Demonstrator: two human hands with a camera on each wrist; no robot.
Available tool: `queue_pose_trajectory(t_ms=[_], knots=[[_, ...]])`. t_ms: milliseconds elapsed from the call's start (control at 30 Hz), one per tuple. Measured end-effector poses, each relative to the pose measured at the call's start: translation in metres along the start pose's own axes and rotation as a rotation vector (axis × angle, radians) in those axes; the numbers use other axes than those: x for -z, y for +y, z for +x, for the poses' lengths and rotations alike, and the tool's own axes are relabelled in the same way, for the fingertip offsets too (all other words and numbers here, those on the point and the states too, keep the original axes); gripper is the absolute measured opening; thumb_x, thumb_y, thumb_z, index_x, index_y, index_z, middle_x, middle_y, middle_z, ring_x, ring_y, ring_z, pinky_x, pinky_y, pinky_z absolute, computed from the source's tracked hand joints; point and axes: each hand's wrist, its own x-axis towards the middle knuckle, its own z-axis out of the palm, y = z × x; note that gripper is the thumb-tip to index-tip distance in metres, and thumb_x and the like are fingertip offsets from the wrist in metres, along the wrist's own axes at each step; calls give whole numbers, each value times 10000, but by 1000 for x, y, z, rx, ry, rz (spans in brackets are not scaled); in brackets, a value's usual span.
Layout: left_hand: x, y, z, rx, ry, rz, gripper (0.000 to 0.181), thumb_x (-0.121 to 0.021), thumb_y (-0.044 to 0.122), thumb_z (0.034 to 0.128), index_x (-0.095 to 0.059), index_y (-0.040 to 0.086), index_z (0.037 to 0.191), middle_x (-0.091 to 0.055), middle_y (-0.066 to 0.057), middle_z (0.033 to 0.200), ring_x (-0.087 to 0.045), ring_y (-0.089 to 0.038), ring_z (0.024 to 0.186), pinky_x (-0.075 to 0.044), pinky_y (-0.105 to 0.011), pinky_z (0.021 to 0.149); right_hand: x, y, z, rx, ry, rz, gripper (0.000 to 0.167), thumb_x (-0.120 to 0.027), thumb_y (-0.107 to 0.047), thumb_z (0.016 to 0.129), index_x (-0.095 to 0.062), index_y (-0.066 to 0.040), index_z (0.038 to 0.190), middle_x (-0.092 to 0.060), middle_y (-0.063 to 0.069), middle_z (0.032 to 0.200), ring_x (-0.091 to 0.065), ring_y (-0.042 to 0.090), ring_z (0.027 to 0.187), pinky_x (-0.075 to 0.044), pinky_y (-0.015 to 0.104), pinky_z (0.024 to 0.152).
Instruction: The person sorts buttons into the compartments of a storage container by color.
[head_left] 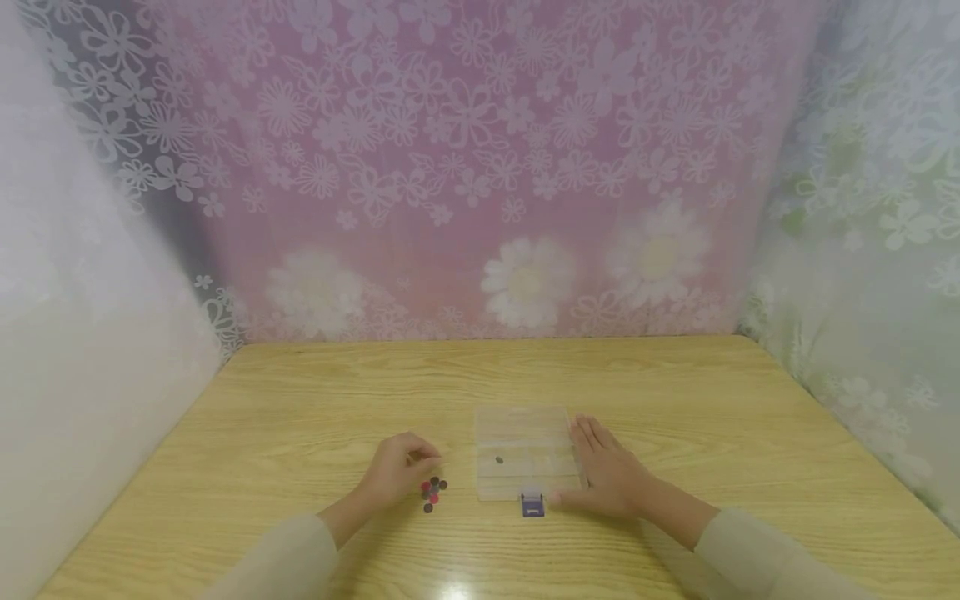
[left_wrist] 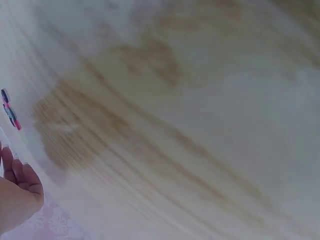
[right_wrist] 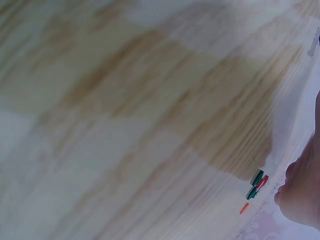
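A clear plastic box (head_left: 517,482) with a blue latch (head_left: 532,506) at its near edge lies on the table. One small dark disc (head_left: 499,460) shows inside its outline. My right hand (head_left: 611,475) rests along the box's right side, fingers extended and thumb near the latch. To the left, my left hand (head_left: 401,472) hovers by a loose cluster of small black and red discs (head_left: 433,492). Its thumb and fingertips come together, but whether they pinch a disc is too small to tell. Both wrist views show some discs (left_wrist: 10,111) near their edges.
The wood-grain table (head_left: 360,379) spreads around the box and discs. A pink flowered curtain (head_left: 465,167) hangs along the back edge. Pale sheets (head_left: 97,333) stand at the left and right sides.
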Motion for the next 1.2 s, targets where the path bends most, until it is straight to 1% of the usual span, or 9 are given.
queue_pose_trajectory(t_ms=[133, 333, 467, 533, 600, 700, 800, 933, 1200], knots=[[2, -3, -3, -12, -11, 13, 46, -667, 63, 818, -683, 20, 815, -681, -96, 854, -615, -179, 763, -504, -177, 665, -2, 1, 0, 1, 3, -5, 1077, -544, -675, 780, -204, 130, 1409, -171, 325, 1484, -164, 459, 1383, -207, 546, 1120], [6, -6, -7, -29, -32, 24, 37, -672, 43, 805, -690, 13, 817, -687, -98, 861, -636, -235, 823, -551, -273, 729, -1, 1, 0, 6, 2, -10, 1076, -543, -673, 782, -202, 134, 1407, -171, 330, 1481, -167, 463, 1381, -208, 548, 1118], [9, -9, -10, -21, -68, 28, 51, -669, 49, 804, -689, 15, 836, -675, -83, 859, -623, -218, 824, -553, -303, 745, -1, 1, 0, 6, 6, -17, 1076, -540, -674, 783, -203, 135, 1407, -176, 331, 1480, -171, 462, 1380, -211, 546, 1118], [10, -10, -12, -4, -80, 21, 53, -673, 63, 802, -688, 26, 838, -668, -70, 862, -612, -198, 827, -550, -308, 752, -1, 1, 0, 6, 8, -22, 1077, -536, -678, 783, -206, 137, 1405, -180, 332, 1478, -173, 463, 1379, -211, 545, 1119], [11, -11, -14, 12, -90, 17, 54, -679, 83, 801, -688, 41, 834, -663, -56, 869, -601, -177, 836, -544, -288, 752, -1, 1, 0, 0, 2, -17, 1079, -531, -683, 783, -201, 131, 1409, -171, 327, 1482, -164, 458, 1384, -204, 540, 1123], [10, -12, -16, 35, -100, -1, 54, -686, 99, 799, -689, 53, 827, -652, -40, 859, -583, -147, 819, -520, -218, 720, -2, 1, 1, 0, -4, -12, 1078, -529, -684, 784, -199, 130, 1410, -164, 326, 1484, -157, 458, 1385, -195, 539, 1126], [9, -13, -17, 34, -101, 2, 50, -688, 102, 800, -693, 57, 821, -641, -29, 840, -562, -127, 791, -478, -162, 677, -2, 2, 1, 12, -1, -14, 1070, -536, -672, 787, -205, 137, 1405, -167, 336, 1478, -160, 465, 1381, -198, 547, 1122], [8, -13, -17, 31, -95, 1, 40, -688, 96, 800, -695, 57, 807, -633, -26, 825, -551, -120, 782, -462, -147, 666, -3, 4, 2, 22, 0, -22, 1066, -532, -669, 793, -205, 143, 1402, -169, 343, 1474, -160, 469, 1379, -197, 553, 1119], [8, -13, -18, 16, -95, 11, 59, -688, 104, 798, -687, 45, 791, -625, -26, 822, -548, -110, 768, -467, -148, 653, -5, 5, 1, 7, -5, -19, 1078, -518, -690, 787, -192, 122, 1416, -158, 320, 1489, -149, 449, 1391, -191, 540, 1128]])
